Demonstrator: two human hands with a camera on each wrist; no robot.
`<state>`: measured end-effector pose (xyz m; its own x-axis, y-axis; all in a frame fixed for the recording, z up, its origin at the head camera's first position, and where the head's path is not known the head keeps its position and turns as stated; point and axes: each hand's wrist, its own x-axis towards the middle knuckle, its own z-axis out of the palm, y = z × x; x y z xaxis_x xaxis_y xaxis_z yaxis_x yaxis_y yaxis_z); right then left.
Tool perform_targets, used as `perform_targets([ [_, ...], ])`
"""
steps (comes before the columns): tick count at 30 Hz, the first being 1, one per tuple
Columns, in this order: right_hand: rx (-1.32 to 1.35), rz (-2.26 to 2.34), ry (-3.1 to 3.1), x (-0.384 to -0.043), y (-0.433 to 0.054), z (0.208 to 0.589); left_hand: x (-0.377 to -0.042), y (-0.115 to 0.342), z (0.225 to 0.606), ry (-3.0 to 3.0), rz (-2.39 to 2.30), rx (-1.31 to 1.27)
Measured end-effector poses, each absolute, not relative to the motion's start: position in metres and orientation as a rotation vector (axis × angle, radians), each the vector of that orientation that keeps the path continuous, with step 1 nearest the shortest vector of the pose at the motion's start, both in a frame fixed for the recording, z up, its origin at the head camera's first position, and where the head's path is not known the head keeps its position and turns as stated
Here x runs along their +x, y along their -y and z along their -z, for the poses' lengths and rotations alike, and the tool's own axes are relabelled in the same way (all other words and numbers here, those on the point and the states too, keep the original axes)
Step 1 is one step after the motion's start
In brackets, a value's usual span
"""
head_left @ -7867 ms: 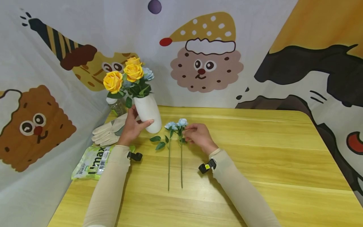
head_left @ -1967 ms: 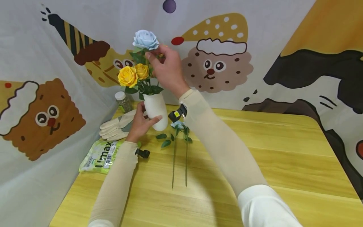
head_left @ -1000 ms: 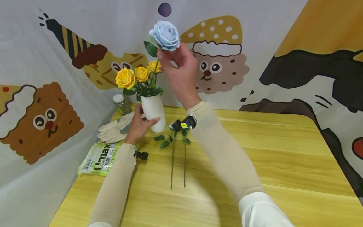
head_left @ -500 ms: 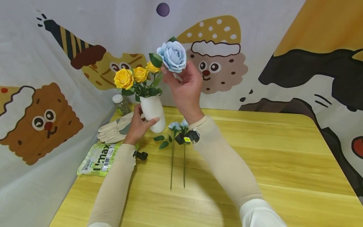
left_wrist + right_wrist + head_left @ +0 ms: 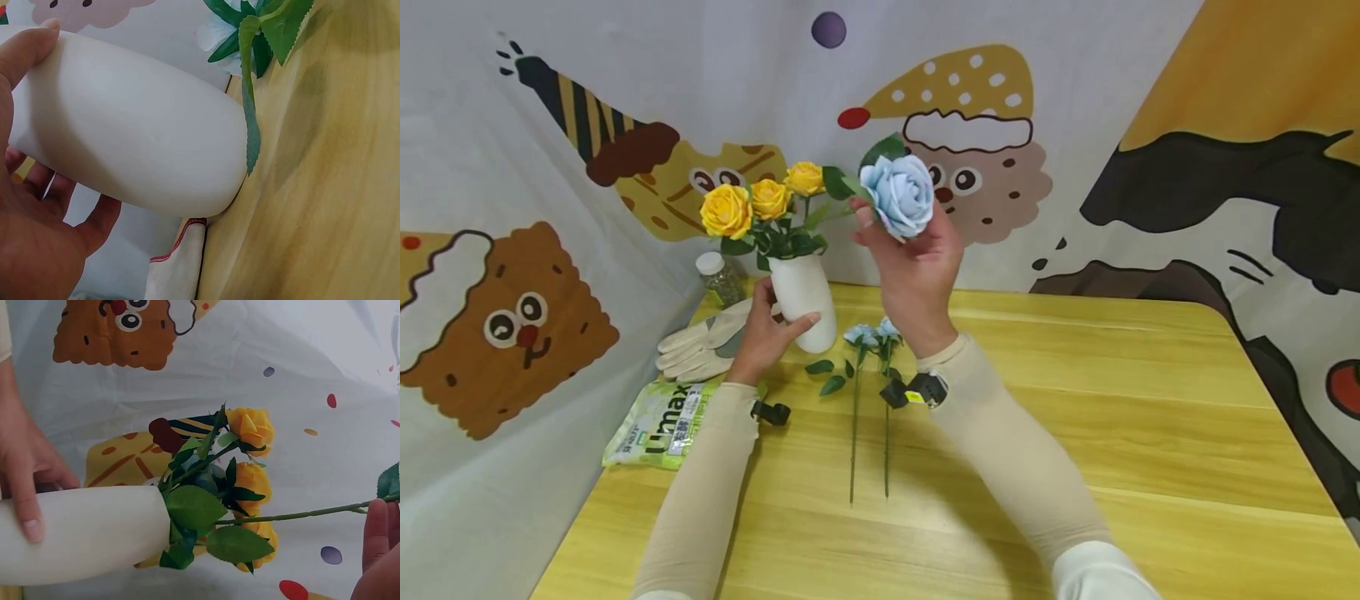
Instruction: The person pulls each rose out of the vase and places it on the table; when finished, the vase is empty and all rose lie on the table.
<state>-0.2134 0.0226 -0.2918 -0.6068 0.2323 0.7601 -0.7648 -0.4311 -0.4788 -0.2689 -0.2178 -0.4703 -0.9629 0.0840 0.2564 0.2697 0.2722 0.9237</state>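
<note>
My left hand [image 5: 767,337] grips a white vase [image 5: 805,304] around its side; in the left wrist view, thumb and fingers lie on opposite sides of the vase [image 5: 144,125]. Yellow roses [image 5: 727,211] with green leaves stand in it. My right hand [image 5: 917,267] pinches the stem of a light blue rose [image 5: 898,196] just below its bloom, to the right of the vase. The right wrist view shows that green stem [image 5: 312,515] running to the leaves at the vase mouth, where its lower end is hidden. Two blue flowers [image 5: 860,336] with long stems lie on the table.
Left of the vase lie pale work gloves [image 5: 696,346], a green-and-white "Umax" bag [image 5: 655,425] and a white-capped jar [image 5: 720,279]. A cartoon-printed cloth [image 5: 775,75] hangs behind the wooden table [image 5: 1075,400]. Loose-looking leaves [image 5: 832,385] are beside the blue flowers.
The light blue rose in my right hand was above the vase; over the last second or two it has moved right and down, tilting away. My left hand stays on the vase throughout.
</note>
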Motion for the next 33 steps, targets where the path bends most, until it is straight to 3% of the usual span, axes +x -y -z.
perform_targets([
  [8, 0.768, -2.071, 1.043, -0.204, -0.046, 0.307, -0.269, 0.217, 0.472, 2.373, 1.764, -0.345],
  [21, 0.412, -2.255, 0.910, -0.192, -0.103, 0.330, -0.271, 0.218, 0.472, 2.351, 1.803, -0.353],
  [33, 0.109, -2.263, 1.450, -0.197, -0.141, 0.378, -0.268, 0.217, 0.466, 2.384, 1.768, -0.348],
])
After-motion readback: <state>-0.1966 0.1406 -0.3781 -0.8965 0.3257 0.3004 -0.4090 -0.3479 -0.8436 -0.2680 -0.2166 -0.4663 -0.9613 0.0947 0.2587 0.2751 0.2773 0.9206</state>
